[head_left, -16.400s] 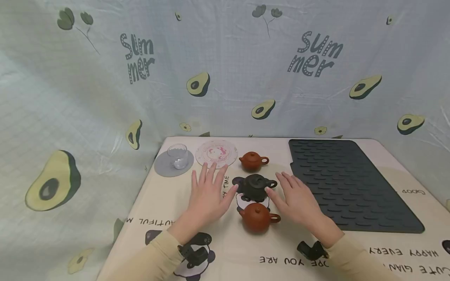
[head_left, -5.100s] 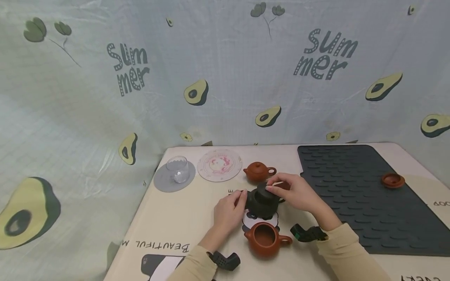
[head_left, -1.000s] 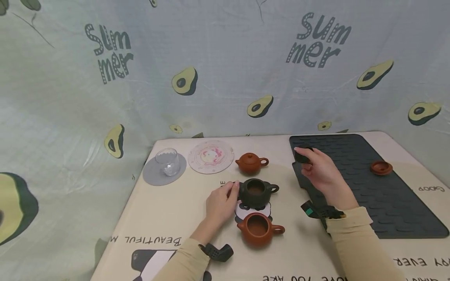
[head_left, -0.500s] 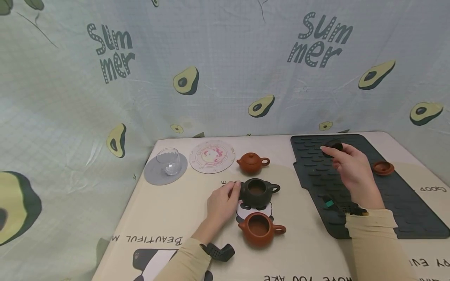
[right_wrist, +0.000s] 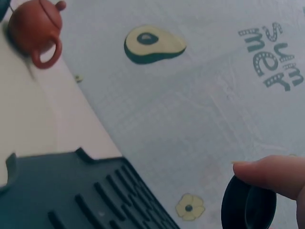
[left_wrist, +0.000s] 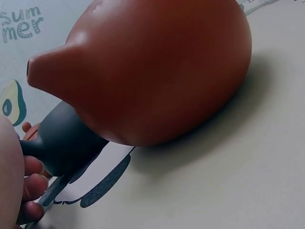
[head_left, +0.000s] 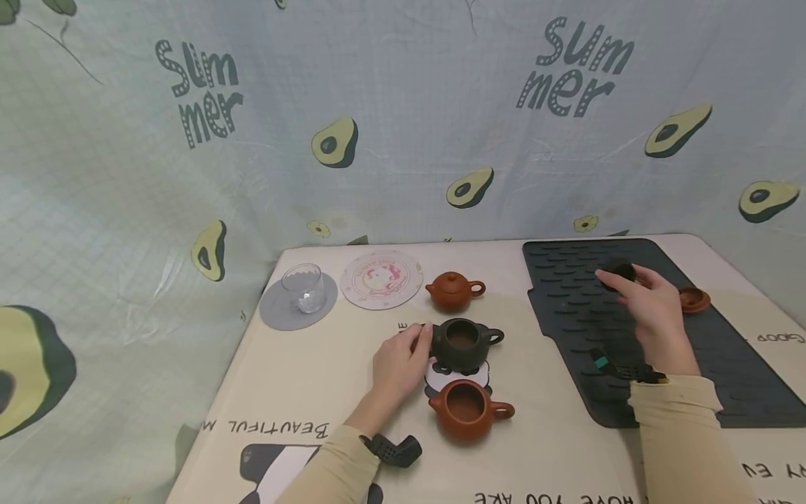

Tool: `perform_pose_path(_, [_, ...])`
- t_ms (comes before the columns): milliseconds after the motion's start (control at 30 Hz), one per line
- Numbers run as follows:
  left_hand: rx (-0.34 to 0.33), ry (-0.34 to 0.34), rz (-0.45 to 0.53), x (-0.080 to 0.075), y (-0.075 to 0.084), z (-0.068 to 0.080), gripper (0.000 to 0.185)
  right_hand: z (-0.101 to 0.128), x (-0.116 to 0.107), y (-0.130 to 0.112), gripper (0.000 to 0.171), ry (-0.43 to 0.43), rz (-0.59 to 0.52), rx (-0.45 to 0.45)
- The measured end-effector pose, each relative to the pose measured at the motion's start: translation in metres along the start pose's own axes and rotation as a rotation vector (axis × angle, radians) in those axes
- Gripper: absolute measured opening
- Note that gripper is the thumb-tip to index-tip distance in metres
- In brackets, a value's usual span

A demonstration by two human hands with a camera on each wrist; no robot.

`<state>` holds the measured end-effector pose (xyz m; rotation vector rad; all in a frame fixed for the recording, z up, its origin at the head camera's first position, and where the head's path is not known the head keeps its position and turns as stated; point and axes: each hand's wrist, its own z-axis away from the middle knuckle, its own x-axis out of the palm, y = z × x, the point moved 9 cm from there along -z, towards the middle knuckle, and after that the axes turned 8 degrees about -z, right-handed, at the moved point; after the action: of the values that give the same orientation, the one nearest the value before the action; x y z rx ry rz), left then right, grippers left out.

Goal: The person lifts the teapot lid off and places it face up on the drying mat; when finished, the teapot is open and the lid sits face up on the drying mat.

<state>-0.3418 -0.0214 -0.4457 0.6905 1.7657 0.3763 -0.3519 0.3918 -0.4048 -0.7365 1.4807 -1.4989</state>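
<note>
1 dark lid (head_left: 618,269) | round, small | right hand (head_left: 655,318) fingers pinch it

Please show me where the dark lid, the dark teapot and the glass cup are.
dark lid (head_left: 618,269), head view, on its top beside the fingertips.
dark teapot (head_left: 462,346), head view, on its body below the opening.
glass cup (head_left: 303,288), head view, on its side wall.

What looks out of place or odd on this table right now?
Nothing is spilled or broken. Two teapots stand lidless: the dark teapot and the near brown teapot. A brown lid lies apart on the black mat, and the right hand holds the dark lid over that mat.
</note>
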Motion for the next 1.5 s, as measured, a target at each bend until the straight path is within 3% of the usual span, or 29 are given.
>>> perform_pose_path(267, [-0.005,-0.003,-0.007,0.0,-0.001,-0.001,0.037,-0.004,-0.026,0.011,0.099,0.187,0.123,0.03])
perform_pose_path(533, [-0.006,-0.002,-0.006,-0.001,-0.001,0.0,0.036,-0.007,-0.046,0.021,0.09,0.276,0.252,-0.001])
perform_pose_path(733, [-0.012,-0.006,-0.004,-0.001,-0.001,0.0,0.037,-0.01,-0.044,0.027,0.084,0.273,0.345,-0.035])
perform_pose_path(1000, [-0.006,-0.006,-0.006,-0.001,-0.001,-0.001,0.037,-0.013,-0.04,0.034,0.079,0.278,0.364,-0.044])
perform_pose_path(1500, [-0.012,-0.016,0.0,0.0,-0.001,-0.001,0.038,-0.019,-0.035,0.039,0.075,0.23,0.5,-0.048])
